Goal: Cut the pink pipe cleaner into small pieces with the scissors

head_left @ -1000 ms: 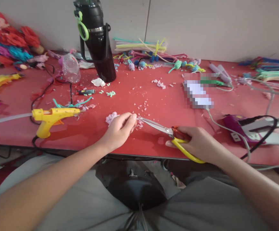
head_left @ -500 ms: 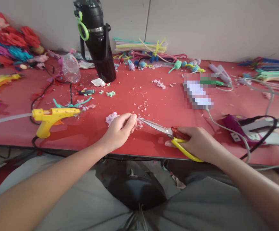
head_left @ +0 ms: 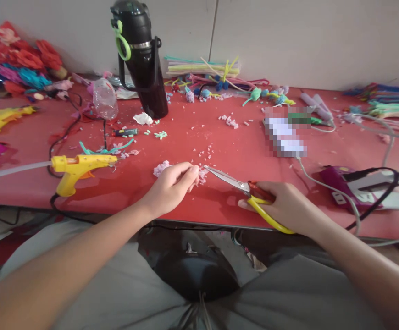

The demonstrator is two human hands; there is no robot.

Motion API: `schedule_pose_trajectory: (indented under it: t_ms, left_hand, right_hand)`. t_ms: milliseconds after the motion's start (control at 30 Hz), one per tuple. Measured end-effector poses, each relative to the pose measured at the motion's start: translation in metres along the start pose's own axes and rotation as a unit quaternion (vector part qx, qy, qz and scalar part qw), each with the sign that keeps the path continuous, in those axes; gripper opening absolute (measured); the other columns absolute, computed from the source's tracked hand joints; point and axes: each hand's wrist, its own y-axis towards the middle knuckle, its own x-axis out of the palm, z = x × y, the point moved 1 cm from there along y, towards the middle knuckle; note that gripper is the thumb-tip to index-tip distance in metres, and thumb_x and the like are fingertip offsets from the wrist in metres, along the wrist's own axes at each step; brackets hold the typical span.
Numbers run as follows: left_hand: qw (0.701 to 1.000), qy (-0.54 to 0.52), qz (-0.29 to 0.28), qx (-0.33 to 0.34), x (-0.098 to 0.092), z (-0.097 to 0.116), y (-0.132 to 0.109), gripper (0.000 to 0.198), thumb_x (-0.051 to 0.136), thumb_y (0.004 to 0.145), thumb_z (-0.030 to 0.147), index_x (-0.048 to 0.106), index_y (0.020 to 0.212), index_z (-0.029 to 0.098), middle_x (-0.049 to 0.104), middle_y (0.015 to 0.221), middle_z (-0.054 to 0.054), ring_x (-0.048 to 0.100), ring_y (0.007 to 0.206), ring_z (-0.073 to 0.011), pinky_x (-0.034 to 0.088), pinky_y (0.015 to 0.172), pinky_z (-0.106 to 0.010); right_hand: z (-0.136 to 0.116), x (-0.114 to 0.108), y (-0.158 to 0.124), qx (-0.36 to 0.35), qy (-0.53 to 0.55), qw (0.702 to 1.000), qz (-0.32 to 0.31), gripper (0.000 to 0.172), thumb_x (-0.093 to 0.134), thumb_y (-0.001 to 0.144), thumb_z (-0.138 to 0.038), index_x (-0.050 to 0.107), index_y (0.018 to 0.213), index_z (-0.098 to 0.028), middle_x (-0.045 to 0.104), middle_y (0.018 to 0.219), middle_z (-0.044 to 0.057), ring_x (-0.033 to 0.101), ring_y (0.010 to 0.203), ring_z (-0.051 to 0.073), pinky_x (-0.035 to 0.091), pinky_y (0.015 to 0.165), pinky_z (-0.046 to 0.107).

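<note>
Near the table's front edge, my left hand is closed in a pinch, thumb against fingers. Whatever lies between those fingertips is too small to make out. My right hand grips a pair of scissors with yellow and orange-red handles. The blades look nearly closed, and their tips point left, a short gap from my left fingertips. Behind my left hand sits a small heap of pale pink cut pieces. More pink snippets are scattered on the red tabletop around the scissor tips.
A yellow glue gun lies at left, its cord hanging over the edge. Behind stand a black bottle and a clear plastic cup. Pipe cleaners line the wall. At right are a purple power strip and white cables.
The scissor tips have drawn slightly away from my left fingertips, and the thin bit between them no longer shows. The whole view has shifted a little; both hands keep their grips.
</note>
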Motion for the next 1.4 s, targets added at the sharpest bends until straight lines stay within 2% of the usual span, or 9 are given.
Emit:
schedule_pose_trajectory:
  t_ms: [100, 233, 367, 500, 700, 867, 1000, 1133, 1400]
  left_hand:
    - [0.990, 0.140, -0.011, 0.027, -0.026, 0.008, -0.003, 0.035, 0.047, 0.099, 0.037, 0.052, 0.070, 0.019, 0.050, 0.061, 0.003, 0.047, 0.057, -0.0098, 0.036, 0.056, -0.024]
    - [0.957, 0.288, 0.022, -0.001, -0.059, 0.000, 0.002, 0.043, 0.053, 0.094, 0.039, 0.042, 0.058, 0.019, 0.036, 0.049, 0.005, 0.035, 0.047, -0.0098, 0.024, 0.049, -0.026]
    - [0.947, 0.314, 0.068, -0.024, -0.074, -0.011, 0.013, 0.050, 0.056, 0.092, 0.040, 0.036, 0.050, 0.020, 0.027, 0.043, 0.005, 0.027, 0.043, -0.0102, 0.019, 0.046, -0.028]
    - [0.942, 0.309, 0.130, -0.018, -0.076, -0.010, 0.025, 0.039, 0.052, 0.093, 0.040, 0.053, 0.060, 0.019, 0.044, 0.048, 0.003, 0.036, 0.047, -0.0114, 0.026, 0.050, -0.027]
    - [0.941, 0.336, 0.032, -0.018, -0.060, -0.003, 0.085, 0.019, 0.058, 0.087, 0.036, 0.064, 0.084, 0.018, 0.070, 0.082, -0.004, 0.061, 0.073, -0.0168, 0.042, 0.067, -0.027]
    - [0.924, 0.377, -0.070, 0.000, -0.025, 0.009, 0.170, 0.021, 0.064, 0.081, 0.027, 0.068, 0.100, 0.019, 0.072, 0.104, -0.007, 0.065, 0.092, -0.0216, 0.046, 0.077, -0.030]
    - [0.912, 0.396, -0.103, 0.016, 0.006, 0.010, 0.220, 0.029, 0.063, 0.082, 0.019, 0.066, 0.111, 0.016, 0.069, 0.115, -0.010, 0.064, 0.099, -0.0213, 0.048, 0.082, -0.030]
    - [0.900, 0.421, -0.110, 0.024, 0.026, 0.004, 0.242, 0.029, 0.062, 0.085, 0.019, 0.064, 0.114, 0.019, 0.062, 0.124, -0.011, 0.061, 0.108, -0.0248, 0.047, 0.090, -0.035]
    - [0.880, 0.462, -0.109, 0.014, 0.034, -0.003, 0.246, 0.029, 0.053, 0.094, 0.029, 0.059, 0.121, 0.022, 0.057, 0.123, -0.015, 0.061, 0.108, -0.0331, 0.047, 0.090, -0.046]
  right_hand:
    - [-0.001, 0.000, 0.001, 0.009, -0.003, 1.000, -0.007, 0.067, 0.062, 0.065, -0.083, 0.032, 0.057, -0.023, 0.024, 0.057, -0.006, 0.020, 0.058, 0.012, 0.023, 0.046, 0.026]
    - [0.000, 0.000, 0.002, 0.020, -0.013, 1.000, -0.020, 0.067, 0.062, 0.065, -0.083, 0.033, 0.059, -0.023, 0.028, 0.056, -0.006, 0.022, 0.057, 0.012, 0.023, 0.048, 0.026]
    - [0.005, 0.001, 0.002, 0.017, -0.019, 0.999, -0.025, 0.065, 0.063, 0.067, -0.080, 0.034, 0.060, -0.023, 0.031, 0.055, -0.006, 0.023, 0.056, 0.011, 0.023, 0.048, 0.026]
    - [0.005, 0.004, 0.001, 0.012, -0.034, 0.999, -0.024, 0.060, 0.062, 0.070, -0.078, 0.039, 0.063, -0.023, 0.036, 0.054, -0.005, 0.027, 0.053, 0.011, 0.025, 0.048, 0.027]
    - [-0.006, -0.002, 0.003, 0.025, -0.142, 0.989, -0.014, 0.053, 0.053, 0.077, -0.077, 0.050, 0.070, -0.025, 0.059, 0.065, 0.002, 0.052, 0.058, 0.019, 0.026, 0.051, 0.029]
    - [-0.010, -0.015, 0.009, 0.013, -0.178, 0.984, -0.012, 0.051, 0.051, 0.080, -0.075, 0.052, 0.079, -0.024, 0.068, 0.078, 0.005, 0.064, 0.069, 0.024, 0.026, 0.052, 0.029]
    - [-0.009, -0.016, 0.011, 0.018, -0.199, 0.979, -0.030, 0.052, 0.047, 0.084, -0.074, 0.052, 0.075, -0.023, 0.068, 0.076, 0.006, 0.066, 0.069, 0.025, 0.023, 0.052, 0.030]
    - [-0.006, -0.014, 0.012, 0.003, -0.192, 0.981, -0.016, 0.051, 0.048, 0.084, -0.074, 0.049, 0.074, -0.024, 0.067, 0.074, 0.005, 0.064, 0.066, 0.023, 0.021, 0.051, 0.030]
    - [-0.001, -0.013, 0.014, -0.010, -0.162, 0.987, -0.013, 0.049, 0.054, 0.083, -0.070, 0.045, 0.072, -0.024, 0.063, 0.070, 0.004, 0.058, 0.061, 0.020, 0.023, 0.049, 0.029]
